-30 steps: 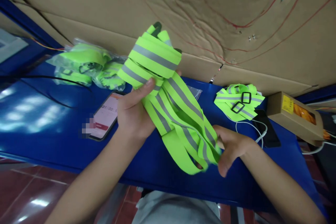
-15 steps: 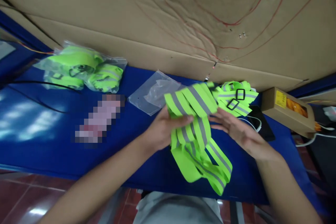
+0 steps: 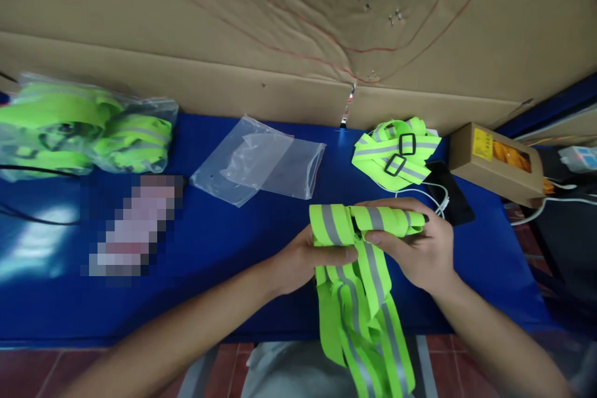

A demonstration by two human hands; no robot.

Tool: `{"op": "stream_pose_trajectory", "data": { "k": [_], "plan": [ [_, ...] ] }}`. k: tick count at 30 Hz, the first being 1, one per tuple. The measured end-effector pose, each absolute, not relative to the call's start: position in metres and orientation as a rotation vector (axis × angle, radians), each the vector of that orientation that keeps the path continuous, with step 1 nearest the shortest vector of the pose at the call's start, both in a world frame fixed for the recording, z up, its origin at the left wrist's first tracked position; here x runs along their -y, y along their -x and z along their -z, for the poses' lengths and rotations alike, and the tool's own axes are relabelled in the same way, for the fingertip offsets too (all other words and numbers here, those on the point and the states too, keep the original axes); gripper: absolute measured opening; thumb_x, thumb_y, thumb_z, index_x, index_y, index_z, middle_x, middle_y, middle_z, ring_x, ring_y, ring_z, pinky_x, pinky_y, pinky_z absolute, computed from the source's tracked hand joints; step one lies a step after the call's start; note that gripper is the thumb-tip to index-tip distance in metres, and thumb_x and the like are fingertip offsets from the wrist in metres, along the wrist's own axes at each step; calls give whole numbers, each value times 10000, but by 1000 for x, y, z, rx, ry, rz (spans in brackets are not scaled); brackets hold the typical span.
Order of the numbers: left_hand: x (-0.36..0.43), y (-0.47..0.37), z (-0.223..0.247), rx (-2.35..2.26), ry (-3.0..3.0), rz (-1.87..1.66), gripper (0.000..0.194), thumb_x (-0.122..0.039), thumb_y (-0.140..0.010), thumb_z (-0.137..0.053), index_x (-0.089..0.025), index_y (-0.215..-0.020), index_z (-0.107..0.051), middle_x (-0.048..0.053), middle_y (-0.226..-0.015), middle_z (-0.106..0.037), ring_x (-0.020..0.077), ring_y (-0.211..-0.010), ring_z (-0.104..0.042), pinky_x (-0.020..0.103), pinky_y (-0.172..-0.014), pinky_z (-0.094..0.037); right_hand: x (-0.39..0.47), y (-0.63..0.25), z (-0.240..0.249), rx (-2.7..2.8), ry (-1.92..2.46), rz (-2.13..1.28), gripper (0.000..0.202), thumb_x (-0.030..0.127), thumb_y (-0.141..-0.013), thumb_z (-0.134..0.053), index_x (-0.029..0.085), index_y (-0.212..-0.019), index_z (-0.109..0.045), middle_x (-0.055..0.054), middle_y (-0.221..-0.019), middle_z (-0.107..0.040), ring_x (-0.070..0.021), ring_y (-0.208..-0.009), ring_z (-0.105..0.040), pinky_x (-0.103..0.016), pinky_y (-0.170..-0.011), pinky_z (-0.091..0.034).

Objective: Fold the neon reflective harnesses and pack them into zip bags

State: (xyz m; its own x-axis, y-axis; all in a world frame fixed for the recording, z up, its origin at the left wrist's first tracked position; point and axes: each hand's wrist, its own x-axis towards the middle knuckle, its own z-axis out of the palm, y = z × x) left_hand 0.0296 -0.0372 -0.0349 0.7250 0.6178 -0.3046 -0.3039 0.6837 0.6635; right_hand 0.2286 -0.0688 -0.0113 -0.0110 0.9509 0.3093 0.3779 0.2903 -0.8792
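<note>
A neon-yellow reflective strap (image 3: 373, 280) with grey stripes is bunched between my two hands, its loose loops hanging over the table's front edge. My left hand (image 3: 305, 258) pinches the folded upper part, thumb across the front. From the right, my right hand (image 3: 422, 242) grips the rolled end, thumb in front and fingers behind. Both hands' fingertips behind the strap are hidden. Beyond them lies a second reflective strap bundle (image 3: 396, 152) with two black buckles. Clear plastic zip bags (image 3: 261, 161) lie flat on the blue table (image 3: 219, 242).
Bagged reflective straps (image 3: 84, 127) are piled at the back left. A blurred-out pinkish object (image 3: 135, 224) lies in front of them. At the right are a black phone-like slab (image 3: 450, 193), a white cable (image 3: 441, 199) and a cardboard box (image 3: 497, 161). A cardboard wall (image 3: 280, 31) closes the back.
My right hand, spread beside the strap before, has closed on its upper end. The strap is now lower, its loops hanging further down. The view has shifted to the right.
</note>
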Motion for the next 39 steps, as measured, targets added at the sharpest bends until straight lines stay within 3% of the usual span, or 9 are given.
{"op": "stream_pose_trajectory", "data": {
  "k": [3,11,13,17,21,24,28,34,39],
  "plan": [
    [45,-33,38,-623,-678,-523,339,-358,-754,-882,-224,-1050,-785,1,-1022,-793,227,-996,-726,311,-891,-554,73,-224,15,1557,1241,-711,377,177,-808,-844,298,-1145,-726,0,-1106,-798,-194,-994,-767,-302,-851,-633],
    [45,-33,40,-678,-632,-463,566,-435,-735,-904,-187,-1214,-736,91,-1182,-780,245,-1099,-722,335,-970,-550,63,-224,31,1590,1133,-1021,408,244,-899,-764,297,-1289,-656,-30,-1241,-728,-197,-1090,-731,-303,-894,-629],
    [44,-33,39,-680,-601,-464,531,-428,-765,-885,-183,-1212,-736,96,-1148,-790,244,-1071,-739,337,-950,-564,58,-231,27,1562,1105,-1194,450,247,-922,-740,309,-1354,-630,-24,-1234,-735,-172,-973,-757,-281,-814,-647],
    [43,-32,38,-483,-494,-379,436,-383,-821,-842,-181,-1195,-744,100,-1061,-807,255,-973,-771,380,-911,-596,53,-246,16,1624,1066,-1454,575,192,-861,-804,346,-1387,-629,42,-984,-785,-96,-584,-696,-208,-525,-599],
    [39,-27,36,-496,-335,-455,452,-266,-703,-910,-189,-1122,-759,39,-951,-808,213,-917,-758,300,-864,-589,55,-242,14,1774,967,-1017,518,135,-871,-781,314,-1347,-680,-13,-1204,-767,-188,-959,-772,-305,-818,-666],
    [36,-24,32,-512,-263,-458,600,-207,-635,-915,-216,-1206,-732,14,-950,-802,223,-925,-748,291,-827,-583,55,-236,17,1883,754,-718,460,144,-915,-732,249,-1360,-688,-82,-1292,-728,-264,-1225,-691,-428,-1023,-614],
    [37,-23,30,-522,-244,-433,691,-210,-634,-896,-221,-1293,-685,33,-977,-795,254,-956,-742,328,-830,-574,52,-237,22,1955,748,-535,448,175,-936,-712,259,-1375,-681,-93,-1274,-730,-275,-1231,-682,-447,-987,-627],
    [44,-31,40,-554,-298,-370,452,-310,-691,-904,-139,-1079,-746,79,-893,-774,199,-751,-724,324,-772,-578,55,-241,25,1914,834,-382,444,220,-943,-709,275,-1382,-674,-84,-1283,-727,-292,-1207,-687,-485,-973,-626],
    [49,-36,41,-645,-368,-487,426,-243,-689,-879,-163,-1086,-748,58,-945,-779,211,-841,-733,320,-822,-559,57,-237,34,2049,821,-247,393,237,-954,-695,261,-1346,-688,-83,-1276,-731,-295,-1205,-691,-477,-947,-645]
  ]
}}
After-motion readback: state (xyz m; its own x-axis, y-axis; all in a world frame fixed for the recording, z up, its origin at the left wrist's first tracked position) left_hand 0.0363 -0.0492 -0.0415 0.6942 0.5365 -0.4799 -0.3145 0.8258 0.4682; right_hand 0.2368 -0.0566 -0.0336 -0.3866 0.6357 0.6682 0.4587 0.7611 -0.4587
